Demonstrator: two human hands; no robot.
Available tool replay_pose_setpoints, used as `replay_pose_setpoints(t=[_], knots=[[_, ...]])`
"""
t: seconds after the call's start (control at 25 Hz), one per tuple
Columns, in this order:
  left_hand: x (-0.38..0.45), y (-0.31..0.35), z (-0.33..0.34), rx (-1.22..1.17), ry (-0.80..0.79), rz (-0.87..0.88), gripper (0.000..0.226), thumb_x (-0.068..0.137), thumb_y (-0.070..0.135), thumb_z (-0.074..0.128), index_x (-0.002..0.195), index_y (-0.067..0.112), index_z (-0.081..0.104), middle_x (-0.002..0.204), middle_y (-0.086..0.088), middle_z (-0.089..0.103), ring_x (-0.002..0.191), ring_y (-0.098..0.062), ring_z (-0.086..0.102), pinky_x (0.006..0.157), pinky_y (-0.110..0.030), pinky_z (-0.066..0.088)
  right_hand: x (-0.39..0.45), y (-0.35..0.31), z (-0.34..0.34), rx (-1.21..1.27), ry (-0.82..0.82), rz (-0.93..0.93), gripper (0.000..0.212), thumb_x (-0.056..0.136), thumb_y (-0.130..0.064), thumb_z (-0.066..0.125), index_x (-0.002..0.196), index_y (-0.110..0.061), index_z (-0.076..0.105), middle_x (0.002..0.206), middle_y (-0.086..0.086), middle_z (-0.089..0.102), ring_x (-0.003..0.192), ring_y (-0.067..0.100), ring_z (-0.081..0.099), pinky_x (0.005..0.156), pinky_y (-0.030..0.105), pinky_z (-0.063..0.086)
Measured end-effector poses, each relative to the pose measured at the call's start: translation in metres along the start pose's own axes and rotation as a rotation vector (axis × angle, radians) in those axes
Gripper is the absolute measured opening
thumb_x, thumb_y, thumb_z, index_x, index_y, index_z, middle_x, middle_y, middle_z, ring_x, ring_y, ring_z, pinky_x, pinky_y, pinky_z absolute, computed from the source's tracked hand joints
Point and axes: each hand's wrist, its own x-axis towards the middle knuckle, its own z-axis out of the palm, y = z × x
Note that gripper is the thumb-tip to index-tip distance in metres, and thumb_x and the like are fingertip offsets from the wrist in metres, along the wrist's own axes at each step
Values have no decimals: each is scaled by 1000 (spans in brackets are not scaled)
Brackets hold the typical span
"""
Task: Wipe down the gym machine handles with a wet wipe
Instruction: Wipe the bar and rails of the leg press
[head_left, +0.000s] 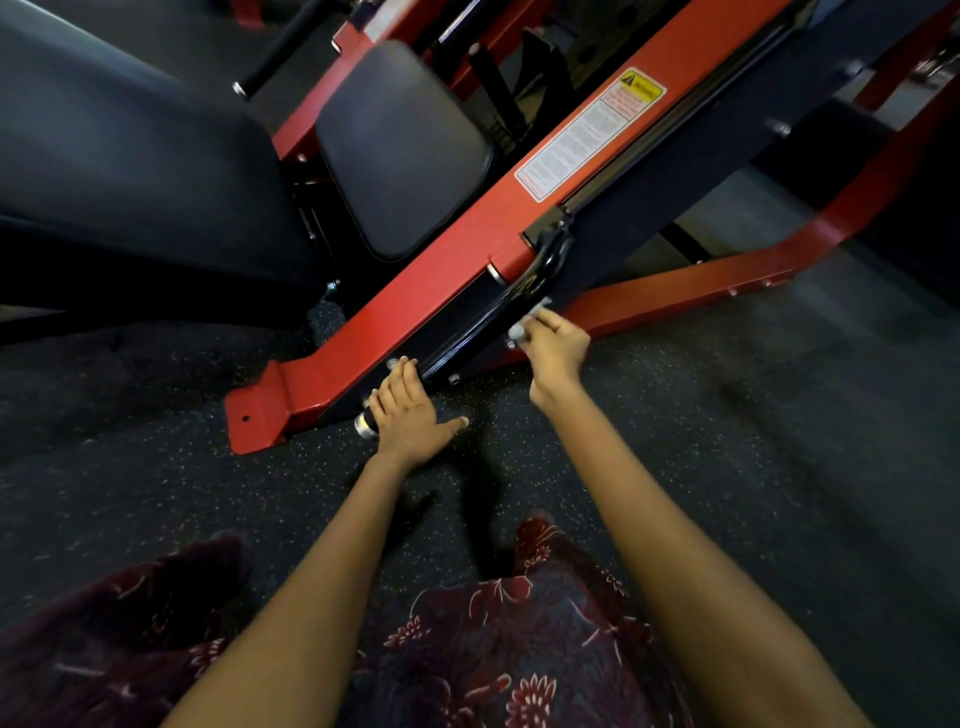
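Observation:
A glossy black handle bar (485, 317) runs diagonally along the lower side of the red machine frame (415, 291), ending in a chrome-capped grip (366, 423) near the floor. My left hand (410, 415) lies over that lower grip, fingers on the bar and thumb spread out to the right. My right hand (553, 348) pinches a small pale wet wipe (530, 319) and holds it against the upper part of the black bar.
A black seat pad (405, 150) and a large black back pad (119, 166) sit left of the frame. A white and yellow warning label (587, 132) is on the red beam. Another red beam (727, 270) crosses the speckled dark rubber floor (727, 441) to the right.

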Motion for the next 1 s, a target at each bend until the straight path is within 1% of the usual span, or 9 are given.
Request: replay_pose_setpoints(t=[0.04, 0.12, 0.2, 0.28, 0.44, 0.6, 0.68, 0.84, 1.0], knots=[[0, 0, 0, -5, 0, 4, 108, 83, 52, 61, 147, 5, -12, 156, -10, -11, 143, -31, -9, 114, -46, -8, 3, -6, -2, 24, -30, 62, 28, 82, 15, 52, 107, 7, 62, 71, 2, 60, 68, 12, 55, 82, 30, 54], [0, 0, 0, -2, 7, 5, 108, 83, 52, 62, 148, 5, -11, 156, -10, -9, 143, -31, -7, 114, -46, -8, 25, -29, -2, 170, -19, 99, 31, 81, 23, 43, 104, 11, 60, 64, 3, 55, 56, 9, 48, 57, 20, 52], [0, 0, -1, -2, 6, -1, 108, 83, 52, 62, 148, 5, -11, 156, -11, -9, 143, -31, -7, 114, -46, -8, 46, -48, 2, 369, 37, 92, 32, 82, 23, 39, 87, 3, 63, 49, -3, 52, 42, 4, 41, 39, 14, 35], [0, 0, 0, 0, 2, -1, 108, 83, 52, 61, 147, 5, -11, 156, -11, -9, 143, -31, -8, 114, -46, -8, 41, -44, 3, 323, 40, 97, 34, 84, 18, 40, 72, -8, 59, 42, -8, 48, 40, 3, 37, 40, 16, 30], [0, 0, -1, -2, -16, 5, 109, 83, 53, 61, 147, 5, -13, 156, -11, -10, 143, -31, -9, 114, -46, -9, 19, -24, -7, 100, -154, 125, 35, 84, 21, 35, 74, -4, 57, 68, 6, 51, 59, 11, 45, 57, 22, 42], [0, -2, -2, -1, -19, 13, 109, 84, 52, 61, 147, 5, -14, 156, -10, -11, 143, -30, -9, 114, -45, -9, 45, -44, -2, 262, -60, 132, 37, 82, 24, 32, 66, -1, 54, 55, 4, 48, 41, 7, 39, 38, 16, 32], [0, -3, -2, 7, -18, 21, 109, 84, 52, 61, 147, 5, -15, 156, -10, -12, 143, -30, -10, 114, -45, -9, 32, -31, 2, 226, -53, 131, 38, 83, 21, 35, 67, -5, 57, 59, 1, 50, 42, 4, 40, 41, 15, 32], [0, -2, -2, 6, -19, 24, 110, 84, 52, 61, 147, 5, -15, 156, -9, -14, 143, -31, -10, 114, -46, -9, 8, -1, -3, 92, -246, 168, 33, 85, 20, 37, 80, -3, 60, 73, 6, 57, 61, 10, 49, 53, 17, 45], [1, -4, -2, 0, -30, 32, 109, 84, 51, 61, 147, 6, -15, 156, -9, -12, 144, -30, -10, 114, -45, -9, 31, -16, -5, 344, -144, 160, 29, 85, 22, 38, 83, 0, 58, 75, 10, 57, 60, 13, 49, 48, 16, 43]])
